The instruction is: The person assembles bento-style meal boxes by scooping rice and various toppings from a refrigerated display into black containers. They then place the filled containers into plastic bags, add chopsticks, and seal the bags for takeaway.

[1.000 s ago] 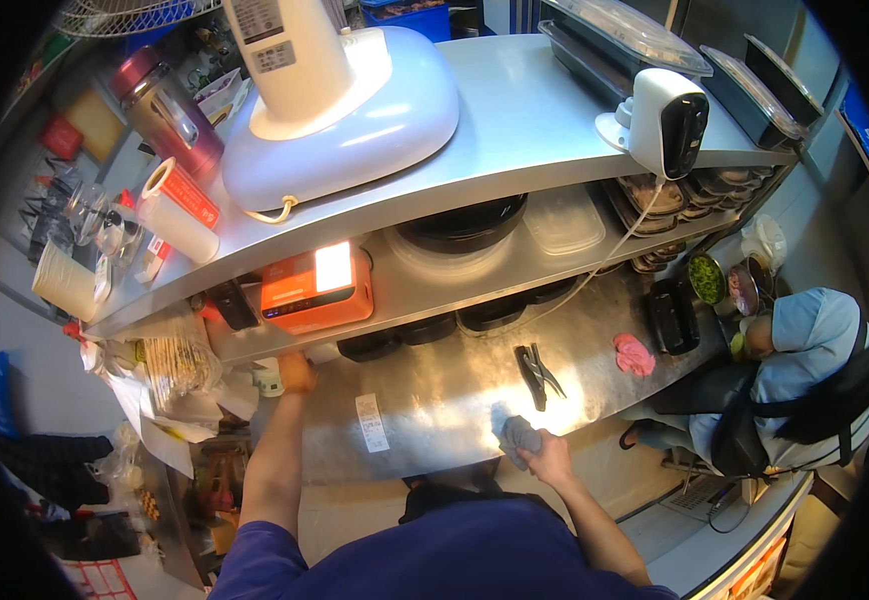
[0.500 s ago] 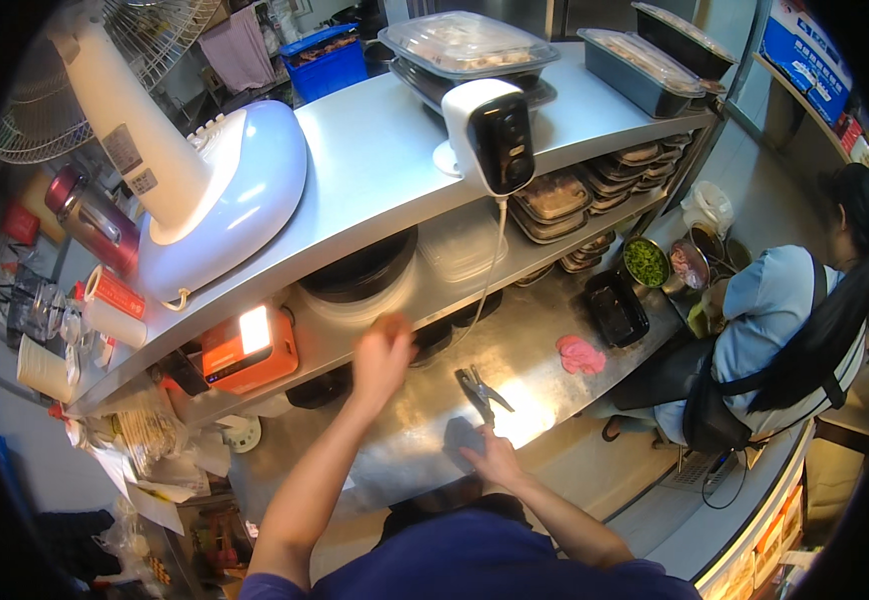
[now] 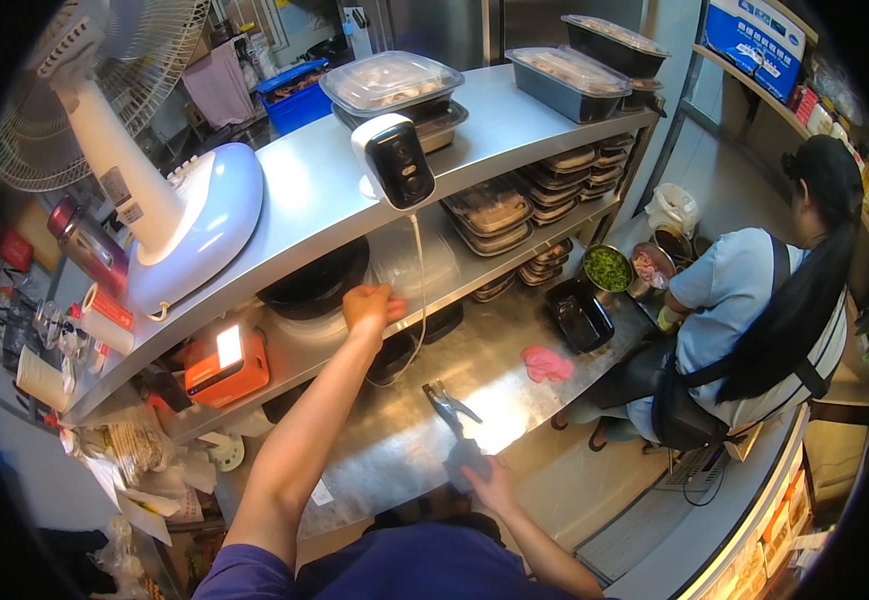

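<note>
My left hand (image 3: 371, 308) is raised in front of the lower shelf, left of the white cable (image 3: 421, 262). Its fingers are curled in; what they hold, if anything, is hidden. Low over the near edge of the steel worktop (image 3: 373, 440), my right hand (image 3: 496, 486) grips the grey lower end of a dark clamp-like tool (image 3: 447, 408), whose arms are spread and point away from me. Above the left hand, a white camera (image 3: 395, 160) with a black front stands at the upper shelf's edge. A pink cloth (image 3: 548, 364) lies right of the tool.
An orange box with a lit panel (image 3: 228, 362) sits on the lower shelf. A fan (image 3: 190, 230) and lidded food trays (image 3: 392, 84) stand on the upper shelf. A black tray (image 3: 580, 314) is at the worktop's far right. Close by on the right, a person (image 3: 745, 310) works beside bowls.
My view has shifted, so the scene sits further left. The left hand has gone up and forward toward the shelf. The tool has turned slightly, its grey end swinging right with my right hand.
</note>
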`<state>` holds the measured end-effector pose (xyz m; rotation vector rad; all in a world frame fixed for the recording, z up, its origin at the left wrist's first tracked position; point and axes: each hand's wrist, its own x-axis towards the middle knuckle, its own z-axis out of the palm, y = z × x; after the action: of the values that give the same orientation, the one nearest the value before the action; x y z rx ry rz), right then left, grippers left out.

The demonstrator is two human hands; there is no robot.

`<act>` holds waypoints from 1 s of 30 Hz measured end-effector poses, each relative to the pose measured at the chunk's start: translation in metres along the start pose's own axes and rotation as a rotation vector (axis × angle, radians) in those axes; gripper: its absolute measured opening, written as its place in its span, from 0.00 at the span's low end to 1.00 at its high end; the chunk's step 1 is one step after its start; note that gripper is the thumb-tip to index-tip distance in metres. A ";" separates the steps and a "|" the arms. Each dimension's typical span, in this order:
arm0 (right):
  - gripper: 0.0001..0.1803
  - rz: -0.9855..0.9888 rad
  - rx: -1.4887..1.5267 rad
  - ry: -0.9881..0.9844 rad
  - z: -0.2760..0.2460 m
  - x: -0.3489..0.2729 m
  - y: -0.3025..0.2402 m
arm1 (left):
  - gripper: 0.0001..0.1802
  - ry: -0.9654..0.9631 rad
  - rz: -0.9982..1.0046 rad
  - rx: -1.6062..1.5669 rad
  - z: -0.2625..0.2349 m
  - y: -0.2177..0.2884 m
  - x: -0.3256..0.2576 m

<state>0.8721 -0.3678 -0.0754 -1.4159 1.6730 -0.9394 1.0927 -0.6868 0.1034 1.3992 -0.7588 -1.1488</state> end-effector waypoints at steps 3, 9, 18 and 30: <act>0.26 0.027 0.030 0.068 0.004 -0.001 0.011 | 0.14 0.045 0.284 0.265 -0.016 0.017 -0.037; 0.28 0.474 0.990 -0.134 0.027 0.014 -0.022 | 0.15 0.172 0.772 0.840 -0.124 0.051 -0.098; 0.27 -0.668 0.680 -0.475 0.098 -0.001 -0.217 | 0.04 0.325 0.435 0.877 -0.379 0.011 -0.269; 0.12 -1.251 -0.010 -1.278 0.320 -0.137 -0.462 | 0.05 0.348 1.071 1.163 -0.612 0.018 -0.407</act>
<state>1.3793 -0.3110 0.1978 -2.3018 -0.2456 -0.3059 1.5364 -0.1031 0.1541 1.5987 -1.7337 0.4904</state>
